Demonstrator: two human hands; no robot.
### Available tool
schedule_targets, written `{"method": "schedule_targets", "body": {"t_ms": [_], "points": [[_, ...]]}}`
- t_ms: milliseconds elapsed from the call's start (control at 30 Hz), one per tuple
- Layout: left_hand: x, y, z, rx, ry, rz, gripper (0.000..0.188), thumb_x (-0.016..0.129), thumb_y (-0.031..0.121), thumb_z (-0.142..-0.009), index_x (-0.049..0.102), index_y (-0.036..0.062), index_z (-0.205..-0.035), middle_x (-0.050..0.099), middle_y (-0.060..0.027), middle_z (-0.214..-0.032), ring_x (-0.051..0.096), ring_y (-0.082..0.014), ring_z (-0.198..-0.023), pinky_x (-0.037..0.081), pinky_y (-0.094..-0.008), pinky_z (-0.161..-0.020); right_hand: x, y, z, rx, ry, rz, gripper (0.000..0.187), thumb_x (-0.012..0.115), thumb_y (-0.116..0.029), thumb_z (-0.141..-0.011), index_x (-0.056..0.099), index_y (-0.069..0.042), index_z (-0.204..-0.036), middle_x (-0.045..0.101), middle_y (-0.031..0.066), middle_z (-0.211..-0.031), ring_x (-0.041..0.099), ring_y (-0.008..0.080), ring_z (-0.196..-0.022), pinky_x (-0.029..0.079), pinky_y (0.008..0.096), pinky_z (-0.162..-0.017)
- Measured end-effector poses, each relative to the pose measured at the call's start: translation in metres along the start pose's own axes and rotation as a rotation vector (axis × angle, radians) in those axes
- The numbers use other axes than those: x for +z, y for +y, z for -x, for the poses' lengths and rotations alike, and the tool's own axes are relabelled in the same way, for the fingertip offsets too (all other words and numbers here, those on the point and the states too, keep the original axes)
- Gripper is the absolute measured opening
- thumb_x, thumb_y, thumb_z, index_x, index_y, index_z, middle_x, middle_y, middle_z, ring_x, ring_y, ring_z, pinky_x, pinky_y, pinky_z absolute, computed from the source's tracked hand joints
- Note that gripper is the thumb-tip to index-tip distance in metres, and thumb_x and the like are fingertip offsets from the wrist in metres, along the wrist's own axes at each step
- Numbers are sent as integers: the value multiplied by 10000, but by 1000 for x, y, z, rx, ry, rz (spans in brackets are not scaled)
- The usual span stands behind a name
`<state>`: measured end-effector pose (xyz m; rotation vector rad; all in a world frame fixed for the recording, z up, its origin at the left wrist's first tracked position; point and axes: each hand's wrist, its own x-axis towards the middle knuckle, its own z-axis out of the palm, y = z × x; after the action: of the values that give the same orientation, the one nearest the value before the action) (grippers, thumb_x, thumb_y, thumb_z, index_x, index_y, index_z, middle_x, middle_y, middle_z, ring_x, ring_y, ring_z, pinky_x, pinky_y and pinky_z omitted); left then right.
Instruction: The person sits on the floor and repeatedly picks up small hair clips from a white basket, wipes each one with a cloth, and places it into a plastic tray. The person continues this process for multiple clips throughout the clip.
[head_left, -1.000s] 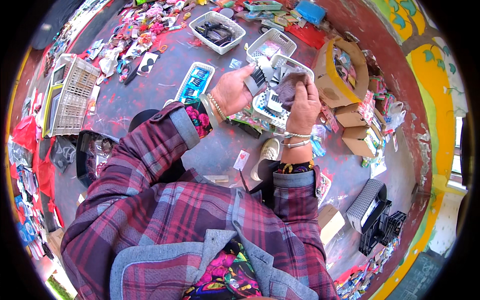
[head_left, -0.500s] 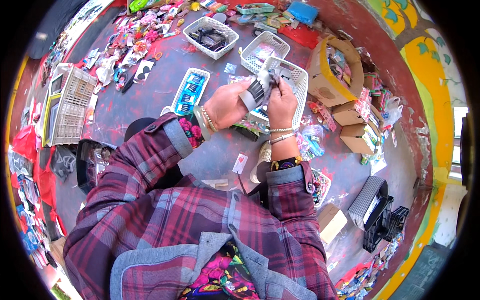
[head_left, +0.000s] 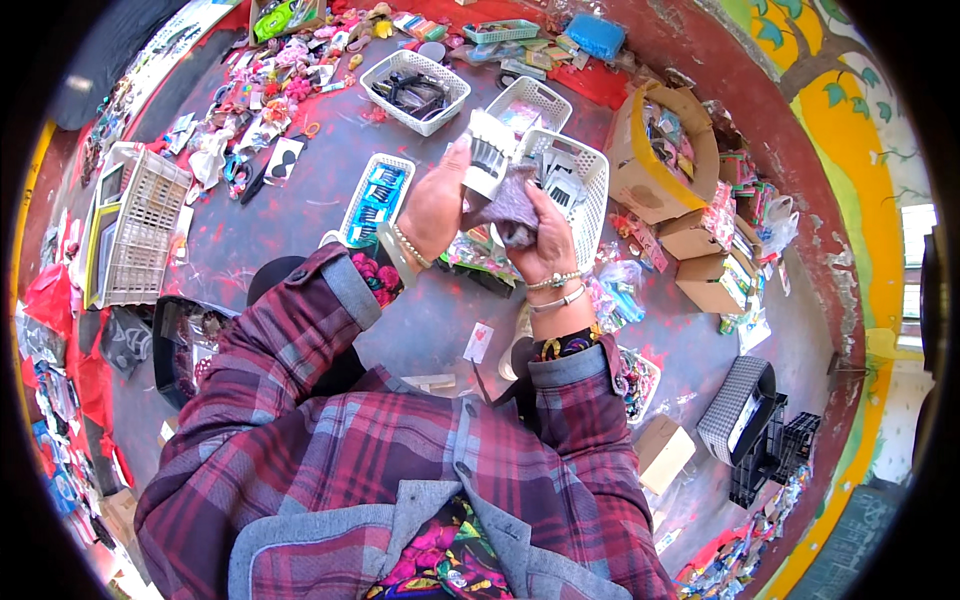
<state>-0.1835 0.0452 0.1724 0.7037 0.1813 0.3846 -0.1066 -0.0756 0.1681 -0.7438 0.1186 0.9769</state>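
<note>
My left hand [head_left: 436, 207] grips a white card [head_left: 489, 142] with a row of slim black clips on it, its thumb lying along the card's edge. A crumpled grey cloth [head_left: 515, 208] is in my right hand [head_left: 547, 243], its fingers closed around it just below the card. Behind the card, a white basket [head_left: 597, 190] contains more cards with dark pieces. Left of my left hand is a narrow white basket [head_left: 352, 213] of blue cards [head_left: 378, 200] bearing black clips.
Further out stand a white basket of black items [head_left: 431, 127], another white basket [head_left: 560, 113] and a cardboard box [head_left: 640, 175]. A beige crate [head_left: 143, 230] lies to the left, beyond a black tub [head_left: 170, 345]. Small goods [head_left: 270, 105] litter the far left floor.
The card has moved up and left and turned its clip side into view. The grey cloth has come away from the card's edge, lower and nearer me, in my right hand.
</note>
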Motion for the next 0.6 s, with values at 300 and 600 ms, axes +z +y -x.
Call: {"method": "schedule_targets", "body": {"t_ms": [300,600], "points": [[8,-14,12,1,-169,-327,349,416,213,-953,434,27,-1247,526,-44,-1137,493,-99,-1026,395,-243,-889,-11,-8,-4,-143,-50,185,271,562,19,-768,545,-3,-1038,617,60,-892,610,163,-740,518,290,-670],[-14,-8,-1,-188,21,-134,252,507,179,-902,535,22,-1098,592,-40,-1009,577,-125,-890,469,-265,-777,-13,-9,-3,-211,3,461,266,568,37,-742,570,22,-1008,609,40,-885,583,118,-734,484,246,-663]]}}
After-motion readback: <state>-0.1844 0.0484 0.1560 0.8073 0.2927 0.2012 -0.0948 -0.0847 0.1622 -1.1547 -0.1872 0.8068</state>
